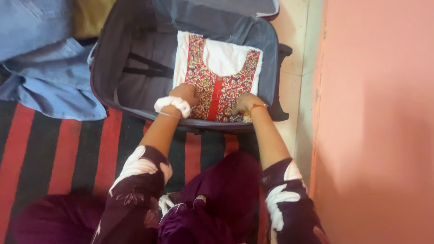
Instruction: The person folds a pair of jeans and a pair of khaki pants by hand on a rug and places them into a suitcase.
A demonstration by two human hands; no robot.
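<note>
A folded white garment with a red patterned yoke lies in the right half of an open grey suitcase. My left hand, with a white scrunchie on the wrist, presses on the garment's near left part. My right hand, wearing a thin bangle, rests on the near right edge of the garment. Both hands lie flat on the cloth with fingers curled against it.
Blue denim clothing lies in a heap left of the suitcase, with a mustard cloth behind it. A red and black striped rug covers the floor under me. A pink wall runs along the right, beside pale floor tiles.
</note>
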